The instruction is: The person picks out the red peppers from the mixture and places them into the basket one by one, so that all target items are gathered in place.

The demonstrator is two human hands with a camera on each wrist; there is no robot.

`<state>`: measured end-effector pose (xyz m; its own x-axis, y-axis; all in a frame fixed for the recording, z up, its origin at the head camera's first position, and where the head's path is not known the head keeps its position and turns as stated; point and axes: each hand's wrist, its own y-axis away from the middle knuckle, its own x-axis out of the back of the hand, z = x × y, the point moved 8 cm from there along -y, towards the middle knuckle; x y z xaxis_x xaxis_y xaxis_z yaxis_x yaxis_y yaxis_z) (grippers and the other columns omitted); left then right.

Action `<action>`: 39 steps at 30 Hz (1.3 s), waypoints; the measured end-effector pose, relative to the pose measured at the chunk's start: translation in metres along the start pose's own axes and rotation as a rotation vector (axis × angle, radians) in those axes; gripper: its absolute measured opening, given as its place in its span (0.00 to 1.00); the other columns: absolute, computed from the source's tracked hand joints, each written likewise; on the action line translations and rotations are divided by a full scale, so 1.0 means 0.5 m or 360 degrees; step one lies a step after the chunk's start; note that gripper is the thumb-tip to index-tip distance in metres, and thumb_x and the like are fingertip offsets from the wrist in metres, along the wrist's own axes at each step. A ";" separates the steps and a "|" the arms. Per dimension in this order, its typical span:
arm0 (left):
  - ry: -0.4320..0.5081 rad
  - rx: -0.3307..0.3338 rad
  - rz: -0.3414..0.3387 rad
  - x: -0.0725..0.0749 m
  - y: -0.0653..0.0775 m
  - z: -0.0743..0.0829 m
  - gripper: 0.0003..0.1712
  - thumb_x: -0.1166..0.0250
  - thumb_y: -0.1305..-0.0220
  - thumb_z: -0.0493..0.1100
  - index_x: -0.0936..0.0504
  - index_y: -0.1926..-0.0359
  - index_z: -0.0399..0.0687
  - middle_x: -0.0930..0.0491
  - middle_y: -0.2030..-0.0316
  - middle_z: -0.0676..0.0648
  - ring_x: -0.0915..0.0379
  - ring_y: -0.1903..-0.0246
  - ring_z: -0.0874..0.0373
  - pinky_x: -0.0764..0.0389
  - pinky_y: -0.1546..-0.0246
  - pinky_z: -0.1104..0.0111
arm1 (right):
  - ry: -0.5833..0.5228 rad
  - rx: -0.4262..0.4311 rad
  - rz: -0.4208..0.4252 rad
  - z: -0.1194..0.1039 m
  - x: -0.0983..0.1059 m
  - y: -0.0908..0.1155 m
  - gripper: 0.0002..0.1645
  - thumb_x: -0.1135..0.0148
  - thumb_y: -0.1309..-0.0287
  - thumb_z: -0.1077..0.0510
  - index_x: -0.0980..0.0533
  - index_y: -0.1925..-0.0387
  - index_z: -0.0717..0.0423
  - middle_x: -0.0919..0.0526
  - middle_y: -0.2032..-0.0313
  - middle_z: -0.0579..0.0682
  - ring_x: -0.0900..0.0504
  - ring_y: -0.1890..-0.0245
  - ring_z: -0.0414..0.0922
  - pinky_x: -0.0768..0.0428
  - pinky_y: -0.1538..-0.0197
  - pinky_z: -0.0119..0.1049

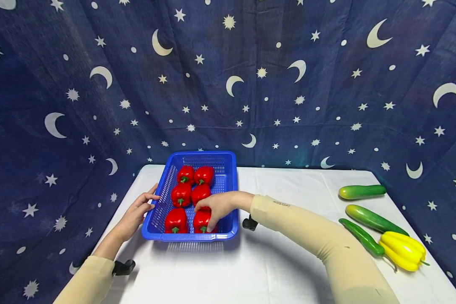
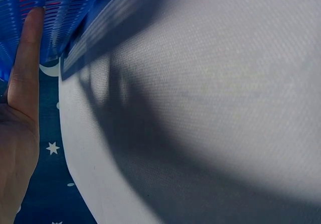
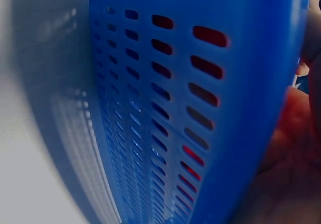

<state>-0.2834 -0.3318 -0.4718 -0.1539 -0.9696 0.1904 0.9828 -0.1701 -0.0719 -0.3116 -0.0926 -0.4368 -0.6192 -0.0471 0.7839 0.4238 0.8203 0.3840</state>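
Note:
A blue perforated plastic basket (image 1: 233,202) holds several red bell peppers, set roughly in two columns. My right hand (image 1: 220,207) reaches over its right rim and grips the red bell pepper (image 1: 200,221) in the near right corner, fingers and thumb around its sides. In the right wrist view the basket wall (image 3: 145,83) hides most of that grip. My left hand (image 1: 134,213) is at the basket's left side, with fingertips on the rim. One straight finger (image 2: 27,58) lies against the perforated outer wall in the left wrist view.
On the right of the white-covered table (image 1: 289,270) lie two thick green cucumbers, one farther back (image 1: 362,191) and one nearer (image 1: 376,219). A slimmer green vegetable (image 1: 362,237) lies beside a yellow bell pepper (image 1: 403,251). A dark blue star-and-moon curtain (image 1: 270,114) hangs behind.

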 end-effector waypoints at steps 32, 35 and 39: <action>0.0019 0.0030 0.0007 0.002 0.000 0.000 0.18 0.55 0.26 0.34 0.33 0.39 0.32 0.59 0.18 0.48 0.59 0.23 0.32 0.17 0.54 0.61 | 0.0101 -0.0002 0.0086 -0.009 0.006 0.000 0.42 0.24 0.45 0.49 0.29 0.30 0.46 0.27 0.32 0.46 0.31 0.31 0.44 0.34 0.31 0.42; 0.0016 0.0029 0.0003 0.001 0.000 0.001 0.18 0.55 0.26 0.34 0.33 0.39 0.32 0.59 0.18 0.48 0.59 0.23 0.32 0.17 0.54 0.61 | 0.0112 0.0003 0.0095 -0.009 0.006 0.000 0.42 0.24 0.45 0.49 0.28 0.30 0.46 0.26 0.32 0.45 0.31 0.31 0.44 0.34 0.30 0.42; 0.0013 0.0030 -0.0002 0.001 0.001 0.000 0.18 0.56 0.26 0.34 0.33 0.39 0.32 0.60 0.18 0.49 0.59 0.23 0.32 0.18 0.53 0.61 | 0.0103 0.0019 0.0102 -0.009 0.007 0.000 0.42 0.24 0.45 0.50 0.29 0.29 0.47 0.26 0.32 0.46 0.30 0.32 0.44 0.34 0.30 0.41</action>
<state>-0.2831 -0.3323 -0.4718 -0.1561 -0.9707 0.1827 0.9843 -0.1683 -0.0532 -0.3108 -0.0953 -0.4319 -0.5467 -0.0308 0.8367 0.4530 0.8296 0.3265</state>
